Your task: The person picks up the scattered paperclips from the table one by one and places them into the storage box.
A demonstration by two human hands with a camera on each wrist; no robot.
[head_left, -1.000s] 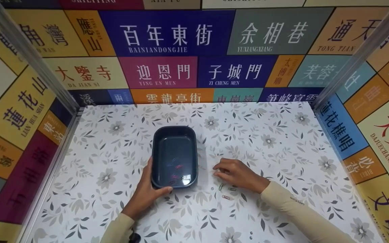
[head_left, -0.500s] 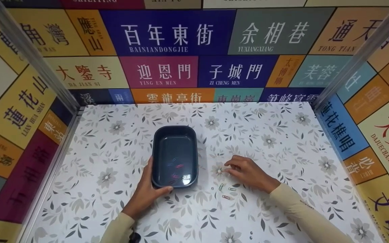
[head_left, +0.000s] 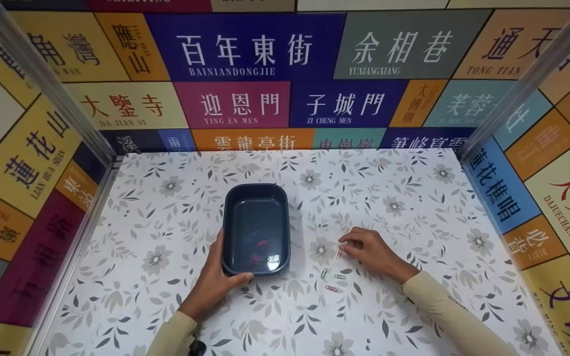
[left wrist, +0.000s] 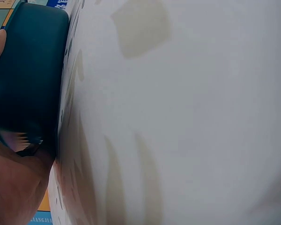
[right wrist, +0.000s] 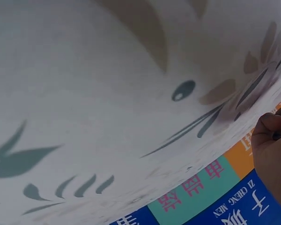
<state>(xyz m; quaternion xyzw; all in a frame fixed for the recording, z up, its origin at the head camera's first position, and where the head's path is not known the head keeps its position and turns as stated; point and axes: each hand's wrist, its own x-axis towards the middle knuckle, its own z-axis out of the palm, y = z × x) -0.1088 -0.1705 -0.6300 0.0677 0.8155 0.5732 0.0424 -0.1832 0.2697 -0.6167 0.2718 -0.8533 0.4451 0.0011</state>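
Note:
In the head view my left hand holds a dark blue rectangular tray, fingers along its left side and thumb over the near left corner. The left wrist view shows the tray's outer wall close up. Several small paper clips lie inside, among them a pink paper clip; glare hides some. To the right, my right hand pinches a red paper clip at its fingertips, low over the table. Below it lie a green paper clip, another green paper clip and a red paper clip.
A white floral cloth covers the table. Panels with coloured street-name signs stand at the back and both sides. Clear corner posts rise where the panels meet.
My right hand has moved right, away from the tray, and a red paper clip now shows at its fingertips. The left hand and the tray have stayed in place.

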